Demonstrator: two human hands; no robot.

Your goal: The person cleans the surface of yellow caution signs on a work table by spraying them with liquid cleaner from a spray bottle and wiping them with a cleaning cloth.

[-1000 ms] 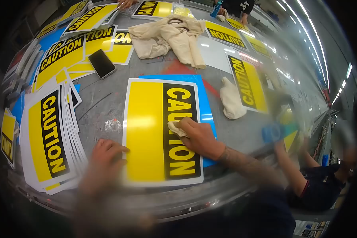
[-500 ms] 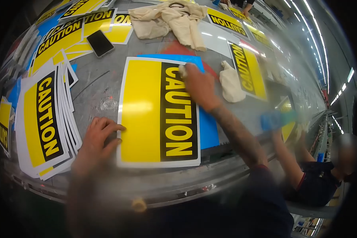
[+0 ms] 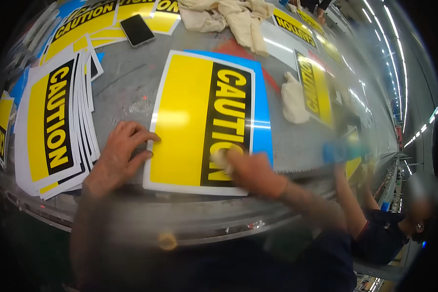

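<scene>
A yellow and black CAUTION sign (image 3: 180, 131) with a white border lies in front of me, over a blue sheet (image 3: 263, 131) that shows along its top and right. My left hand (image 3: 119, 153) rests at the sign's left edge, thumb and fingers apart, fingertips touching the border. Low on the black band, my right hand (image 3: 252, 170) presses a small cream cloth (image 3: 221, 158) against the last letters. Motion blurs this hand, and its fingers are wrapped round the cloth, which is mostly hidden.
To the left lies a fanned stack of CAUTION signs (image 3: 36, 136). A phone (image 3: 137, 30) sits at the back, near bunched cream cloth (image 3: 238, 19). Right of my sign are another cloth (image 3: 293, 100) and more signs (image 3: 315, 90). A co-worker's arm (image 3: 350, 199) reaches in at right.
My right hand has moved with the cloth from the top of the black band down to its lower end. My left hand stays at the sign's left edge. The view has shifted slightly.
</scene>
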